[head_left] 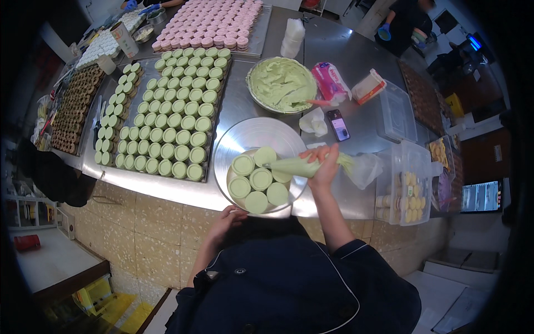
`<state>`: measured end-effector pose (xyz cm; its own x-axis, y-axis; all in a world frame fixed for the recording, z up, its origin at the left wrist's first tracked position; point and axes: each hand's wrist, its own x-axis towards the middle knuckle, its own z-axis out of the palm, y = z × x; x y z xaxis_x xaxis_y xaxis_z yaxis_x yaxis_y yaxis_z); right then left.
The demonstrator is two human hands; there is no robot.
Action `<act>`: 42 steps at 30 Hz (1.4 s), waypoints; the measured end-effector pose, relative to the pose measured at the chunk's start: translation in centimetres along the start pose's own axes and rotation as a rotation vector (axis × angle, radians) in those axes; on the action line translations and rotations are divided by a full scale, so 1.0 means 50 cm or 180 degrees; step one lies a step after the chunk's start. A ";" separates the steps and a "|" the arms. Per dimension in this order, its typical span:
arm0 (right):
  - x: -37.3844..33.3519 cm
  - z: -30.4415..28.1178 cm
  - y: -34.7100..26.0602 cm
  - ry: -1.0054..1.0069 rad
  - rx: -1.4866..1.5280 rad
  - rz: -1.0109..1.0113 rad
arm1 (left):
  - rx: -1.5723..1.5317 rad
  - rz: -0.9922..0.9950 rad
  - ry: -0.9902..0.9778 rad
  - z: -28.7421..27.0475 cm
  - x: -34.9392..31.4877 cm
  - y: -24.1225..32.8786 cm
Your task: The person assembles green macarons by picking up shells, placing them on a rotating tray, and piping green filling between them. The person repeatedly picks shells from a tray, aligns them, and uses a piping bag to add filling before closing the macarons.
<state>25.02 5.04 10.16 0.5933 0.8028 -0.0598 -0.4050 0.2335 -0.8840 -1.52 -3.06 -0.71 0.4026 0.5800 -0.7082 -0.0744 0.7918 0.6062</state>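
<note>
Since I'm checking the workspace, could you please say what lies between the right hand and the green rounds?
The green-filled piping bag, as the head view shows.

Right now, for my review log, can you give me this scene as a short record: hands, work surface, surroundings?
Right hand: gripping a piping bag of green filling
Bag tip: over the green rounds; contact unclear
Left hand: at the near rim of the round metal plate; touch unclear
On plate: green rounds, grouped toward the near side
Left of plate: rows of filled rounds
Beyond plate: bowl of green cream
Right side: phone, clear box holding pale yellow rounds
</note>
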 end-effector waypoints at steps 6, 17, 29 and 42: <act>0.000 -0.004 -0.004 0.0033 0.0033 0.0013 | 0.0024 0.0141 0.0242 -0.039 -0.007 0.041; -0.002 -0.018 -0.004 -0.0115 0.0009 0.0023 | -0.0711 0.0981 0.0906 -0.051 0.007 0.066; -0.009 -0.026 -0.004 -0.0031 -0.0004 0.0028 | 0.0231 0.0150 -0.0023 -0.071 -0.021 0.077; -0.017 -0.024 -0.009 0.0077 0.0040 -0.0031 | 0.0257 -0.0194 0.0054 -0.059 -0.028 0.086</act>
<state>25.53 3.62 10.04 0.6139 0.7869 -0.0626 -0.4079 0.2483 -0.8786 -5.07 0.10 1.85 0.3885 0.5348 -0.7503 0.0237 0.8082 0.5884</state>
